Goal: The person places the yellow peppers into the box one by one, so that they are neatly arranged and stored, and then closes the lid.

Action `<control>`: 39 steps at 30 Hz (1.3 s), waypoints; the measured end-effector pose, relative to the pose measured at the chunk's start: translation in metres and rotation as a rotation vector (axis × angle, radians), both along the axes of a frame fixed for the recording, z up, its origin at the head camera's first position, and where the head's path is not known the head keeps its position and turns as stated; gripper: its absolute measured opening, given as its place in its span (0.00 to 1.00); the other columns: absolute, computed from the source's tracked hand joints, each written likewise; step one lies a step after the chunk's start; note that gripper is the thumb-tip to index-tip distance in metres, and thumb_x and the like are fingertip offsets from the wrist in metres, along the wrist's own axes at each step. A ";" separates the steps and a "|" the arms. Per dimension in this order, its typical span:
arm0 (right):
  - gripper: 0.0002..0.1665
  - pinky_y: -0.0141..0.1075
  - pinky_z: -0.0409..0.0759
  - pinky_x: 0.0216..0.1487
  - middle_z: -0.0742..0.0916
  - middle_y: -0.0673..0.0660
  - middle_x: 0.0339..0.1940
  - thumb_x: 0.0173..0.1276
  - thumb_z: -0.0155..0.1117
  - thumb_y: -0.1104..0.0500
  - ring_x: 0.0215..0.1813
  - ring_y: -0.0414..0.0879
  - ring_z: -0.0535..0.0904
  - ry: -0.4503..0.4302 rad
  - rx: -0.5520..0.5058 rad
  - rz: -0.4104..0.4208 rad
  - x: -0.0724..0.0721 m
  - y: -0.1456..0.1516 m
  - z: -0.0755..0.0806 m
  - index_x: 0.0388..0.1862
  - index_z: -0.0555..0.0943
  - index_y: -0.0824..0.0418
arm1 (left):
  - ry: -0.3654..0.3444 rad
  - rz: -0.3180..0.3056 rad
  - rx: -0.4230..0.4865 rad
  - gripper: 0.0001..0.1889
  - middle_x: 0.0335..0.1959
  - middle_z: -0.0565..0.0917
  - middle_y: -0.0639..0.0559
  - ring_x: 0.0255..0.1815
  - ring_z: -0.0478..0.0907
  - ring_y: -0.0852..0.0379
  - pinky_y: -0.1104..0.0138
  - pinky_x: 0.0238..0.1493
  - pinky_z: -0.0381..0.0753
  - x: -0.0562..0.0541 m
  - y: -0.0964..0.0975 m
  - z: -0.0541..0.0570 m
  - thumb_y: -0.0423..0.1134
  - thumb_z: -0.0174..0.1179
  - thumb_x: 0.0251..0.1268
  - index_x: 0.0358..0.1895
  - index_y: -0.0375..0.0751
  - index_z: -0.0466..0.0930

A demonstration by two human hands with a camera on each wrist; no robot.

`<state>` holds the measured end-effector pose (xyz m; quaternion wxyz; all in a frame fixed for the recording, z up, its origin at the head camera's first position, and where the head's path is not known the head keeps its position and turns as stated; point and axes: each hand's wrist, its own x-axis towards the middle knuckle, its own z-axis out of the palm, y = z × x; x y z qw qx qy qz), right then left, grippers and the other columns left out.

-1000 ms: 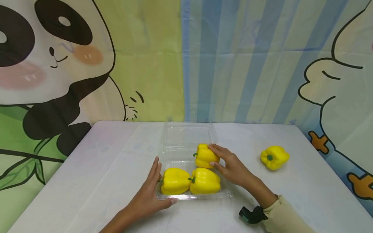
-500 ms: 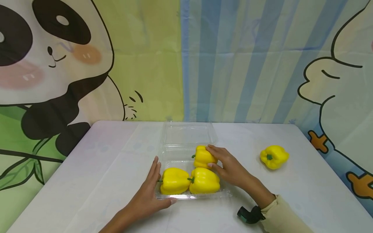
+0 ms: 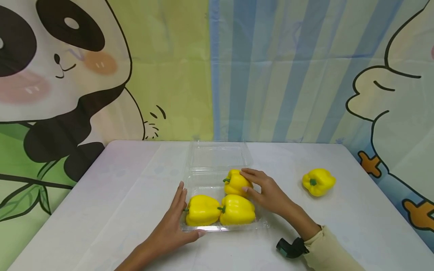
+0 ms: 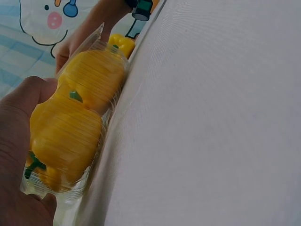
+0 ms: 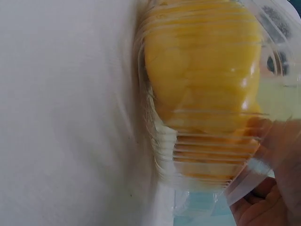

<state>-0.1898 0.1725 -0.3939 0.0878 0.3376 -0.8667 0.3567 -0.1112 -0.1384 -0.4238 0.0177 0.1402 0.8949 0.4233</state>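
A clear plastic clamshell box [image 3: 203, 180] stands with its lid folded back. Along its front lie two yellow bell peppers, the left one [image 3: 202, 210] and the right one [image 3: 237, 210], seen through the ribbed wall in the left wrist view. My right hand [image 3: 271, 192] grips a third yellow bell pepper [image 3: 236, 182] at the box's back right, fingers on top and thumb on its near side. My left hand [image 3: 166, 229] spans the front left corner, fingers straight along the side and thumb at the front rim. The right wrist view shows the front right pepper [image 5: 202, 66] through plastic.
Another yellow bell pepper [image 3: 318, 182] lies on the white table [image 3: 112, 210] to the right of the box. A black wrist device [image 3: 292, 248] sits at the right cuff. Behind the table hangs a printed curtain [image 3: 271, 75] with cartoon animals.
My right hand and the pepper it grips have shifted slightly left and down into the box's back right area. The left hand looks unmoved.
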 end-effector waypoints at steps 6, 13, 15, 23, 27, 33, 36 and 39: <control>0.29 0.56 0.69 0.63 0.75 0.63 0.67 0.67 0.66 0.61 0.67 0.61 0.68 0.023 -0.009 0.022 0.000 -0.001 0.000 0.67 0.74 0.62 | 0.002 -0.003 0.003 0.66 0.78 0.30 0.65 0.64 0.69 0.52 0.48 0.65 0.66 0.000 0.000 0.000 0.61 0.75 0.43 0.79 0.42 0.38; 0.29 0.54 0.70 0.63 0.74 0.61 0.68 0.67 0.66 0.59 0.68 0.59 0.67 -0.048 0.054 -0.027 0.002 -0.005 0.002 0.67 0.75 0.59 | 0.012 -0.011 0.013 0.66 0.78 0.30 0.65 0.64 0.69 0.52 0.48 0.64 0.66 0.000 -0.001 0.000 0.62 0.74 0.43 0.79 0.39 0.39; 0.28 0.54 0.70 0.63 0.74 0.61 0.68 0.67 0.67 0.59 0.68 0.59 0.67 -0.056 0.057 -0.037 0.004 -0.005 0.004 0.66 0.75 0.59 | 0.017 -0.011 0.013 0.66 0.78 0.30 0.65 0.63 0.69 0.52 0.48 0.64 0.66 0.000 -0.001 0.000 0.62 0.75 0.42 0.79 0.39 0.39; 0.28 0.55 0.70 0.62 0.74 0.61 0.67 0.67 0.67 0.58 0.67 0.58 0.68 -0.059 0.116 -0.057 0.004 -0.008 0.006 0.66 0.76 0.60 | 0.027 -0.005 -0.001 0.66 0.79 0.31 0.61 0.63 0.70 0.52 0.48 0.63 0.67 -0.001 0.000 -0.002 0.62 0.75 0.42 0.78 0.39 0.40; 0.29 0.52 0.71 0.62 0.74 0.60 0.67 0.67 0.67 0.56 0.67 0.56 0.69 -0.067 0.143 -0.068 0.005 -0.011 0.008 0.66 0.76 0.59 | 0.024 -0.005 0.001 0.66 0.79 0.32 0.60 0.64 0.69 0.50 0.47 0.64 0.67 0.000 0.000 0.000 0.61 0.75 0.43 0.79 0.39 0.40; 0.28 0.50 0.73 0.60 0.74 0.60 0.67 0.69 0.65 0.57 0.65 0.55 0.69 -0.037 0.165 -0.057 0.006 -0.013 0.009 0.67 0.74 0.58 | 0.023 -0.007 0.003 0.66 0.78 0.31 0.64 0.65 0.69 0.50 0.47 0.64 0.66 0.001 -0.001 0.002 0.61 0.75 0.43 0.79 0.40 0.39; 0.26 0.50 0.74 0.60 0.75 0.61 0.66 0.71 0.62 0.59 0.64 0.55 0.70 -0.017 0.141 -0.026 0.003 -0.011 0.006 0.67 0.74 0.59 | 0.026 -0.008 0.004 0.66 0.79 0.31 0.63 0.65 0.69 0.50 0.47 0.64 0.66 0.000 -0.001 0.001 0.62 0.74 0.43 0.79 0.39 0.40; 0.24 0.49 0.76 0.58 0.76 0.61 0.64 0.72 0.60 0.62 0.62 0.55 0.71 -0.004 0.104 -0.002 0.001 -0.009 0.002 0.66 0.75 0.60 | 0.030 -0.011 0.008 0.66 0.79 0.32 0.59 0.65 0.69 0.49 0.46 0.64 0.65 0.000 -0.001 0.000 0.61 0.75 0.43 0.78 0.38 0.40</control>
